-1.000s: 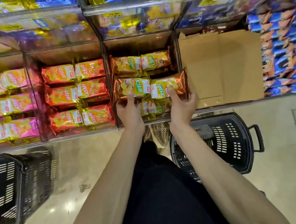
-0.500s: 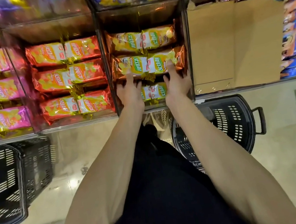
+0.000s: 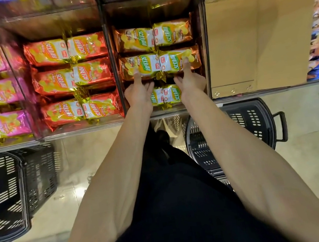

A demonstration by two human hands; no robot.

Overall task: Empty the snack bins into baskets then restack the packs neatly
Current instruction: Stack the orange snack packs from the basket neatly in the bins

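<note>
View: head
Bin (image 3: 112,55): the brown one; three rows of packs lie in it, at the back, middle and front.
Left hand (image 3: 138,91): grasps the left pack (image 3: 142,66) in the bin's middle row, thumb on top, fingers tucked under and mostly hidden.
Right hand (image 3: 191,82): grasps the right pack (image 3: 176,59) in the same row, in the same way.
Step, as I judge: restacking. The basket (image 3: 258,122) on the floor below the bin's front edge looks empty where it shows.
Risk, slip: the foil looks slick and puffed. With only a thumb pressing on top, a pack could slide out and drop over the bin's front edge.
Risk, crush: hard thumb pressure could break what is inside.
Risk, tilt: if one hand moves ahead of the other, the row would skew. The gold ends that meet mid-bin could then snag.
Risk, front row (image 3: 164,97): both wrists sit just over it, so pulling back could drag those packs off the front edge.
Risk, mixing: small. The bin's wall stands between this row and the red packs (image 3: 73,77) to the left.
</note>
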